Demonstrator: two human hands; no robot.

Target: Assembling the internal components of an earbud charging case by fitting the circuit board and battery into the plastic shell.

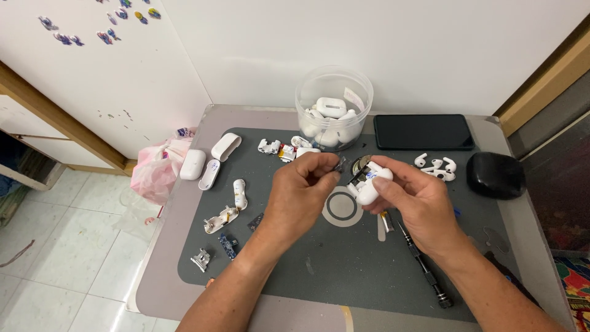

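I see my right hand (413,198) wrapped round a smooth white plastic case (370,184), rounded like a pebble, held above the middle of the dark grey mat (319,270); its long axis runs from lower left to upper right, the open dark end pointing up toward the tub (334,106). My left hand (302,195) has thumb and forefinger pressed together on a small dark part (338,166) just beside the case's open end; I cannot tell whether that part is free of the case. The clear round plastic tub stands at the mat's far edge, holding a heap of glossy white cases and earbud parts. On the mat, left of my hands, lie white shell halves (226,146), a whole white case (192,164) and tiny blue circuit boards (228,245). Right of them lie loose white earbuds (435,167), a flat black phone (423,131), a glossy black pebble-shaped thing (495,174) and a slim black knurled screwdriver (424,267) lying diagonally near my right wrist
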